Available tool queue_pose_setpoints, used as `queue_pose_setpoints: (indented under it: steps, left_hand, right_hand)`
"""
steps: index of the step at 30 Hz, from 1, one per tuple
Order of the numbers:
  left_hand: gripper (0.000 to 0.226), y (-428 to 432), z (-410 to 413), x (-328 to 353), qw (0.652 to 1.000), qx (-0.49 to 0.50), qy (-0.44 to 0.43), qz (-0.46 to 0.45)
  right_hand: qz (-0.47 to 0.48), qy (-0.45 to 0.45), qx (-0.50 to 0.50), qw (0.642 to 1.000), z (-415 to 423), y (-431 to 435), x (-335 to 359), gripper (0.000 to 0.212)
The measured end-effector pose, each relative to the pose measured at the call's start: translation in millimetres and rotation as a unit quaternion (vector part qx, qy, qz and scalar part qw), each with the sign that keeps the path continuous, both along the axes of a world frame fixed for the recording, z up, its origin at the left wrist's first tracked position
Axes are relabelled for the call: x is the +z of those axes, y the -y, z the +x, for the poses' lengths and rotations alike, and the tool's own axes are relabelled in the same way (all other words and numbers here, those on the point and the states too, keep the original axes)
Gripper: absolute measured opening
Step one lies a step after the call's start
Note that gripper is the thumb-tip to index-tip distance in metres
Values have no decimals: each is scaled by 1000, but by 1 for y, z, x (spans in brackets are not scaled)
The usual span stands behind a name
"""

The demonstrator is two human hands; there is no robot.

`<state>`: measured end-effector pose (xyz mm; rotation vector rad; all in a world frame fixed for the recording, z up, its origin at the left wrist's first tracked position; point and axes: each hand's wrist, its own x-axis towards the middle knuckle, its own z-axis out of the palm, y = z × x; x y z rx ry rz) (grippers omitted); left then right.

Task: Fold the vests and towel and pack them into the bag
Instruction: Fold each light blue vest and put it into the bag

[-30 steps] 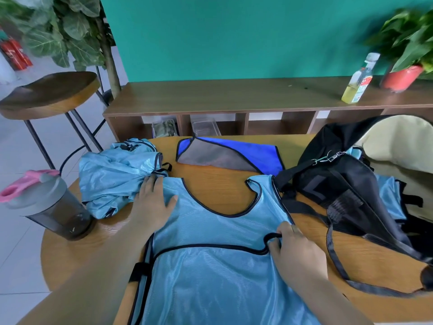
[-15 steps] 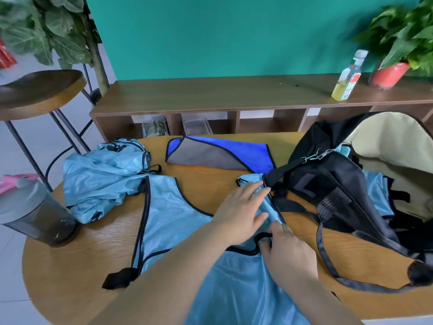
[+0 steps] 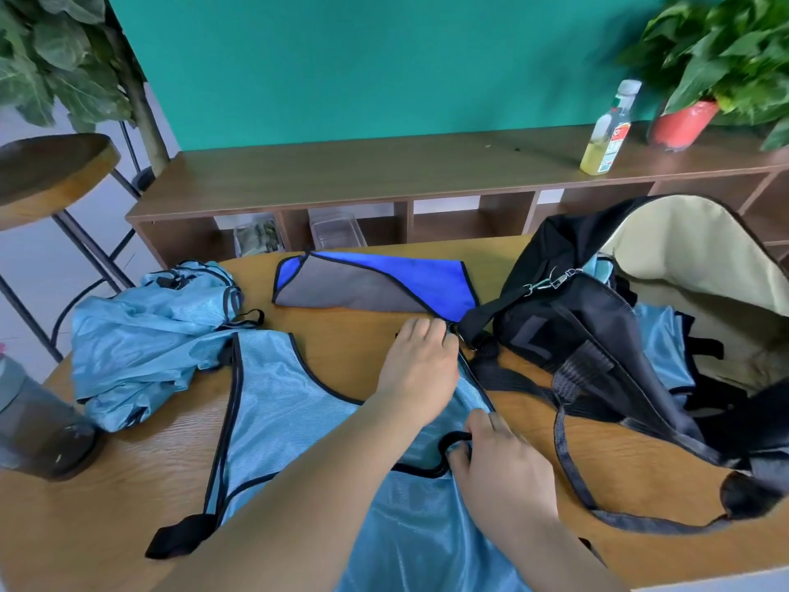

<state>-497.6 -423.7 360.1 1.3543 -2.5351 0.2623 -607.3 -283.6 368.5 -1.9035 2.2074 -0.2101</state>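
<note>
We are looking at a bright, evenly lit scene; only soft, short shadows are falling under the left hand (image 3: 420,369) and the bag (image 3: 597,335). The light blue vest (image 3: 277,403) is giving off a mild sheen. The potted plant (image 3: 726,57) and bottle (image 3: 610,130) are smearing with motion blur, and the wide lens is bending the shelf (image 3: 384,173) toward the edges.

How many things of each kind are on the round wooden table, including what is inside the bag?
Vests: 3, flat vest, crumpled heap counted as one, packed vest
Towels: 1, blue and grey towel
Bags: 1, black bag
Bottles: 1, shaker bottle
Total: 6
</note>
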Motion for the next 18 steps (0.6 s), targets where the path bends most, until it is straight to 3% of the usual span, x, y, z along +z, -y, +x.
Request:
queue_pose_setpoints:
  steps: [4,7,18]
  left_hand:
    - [47,8,-15,-12,988,65,24,136]
    - [69,13,-16,-17,978,20,64,195]
    - [86,7,10,-20,979,-8,72,192]
  right_hand:
    - [-2,10,0,1000,-1,-1,1,18]
    - [-7,12,7,1000,-1,-2,0,16]
    - [-28,30,21,999,-5,-5,0,16]
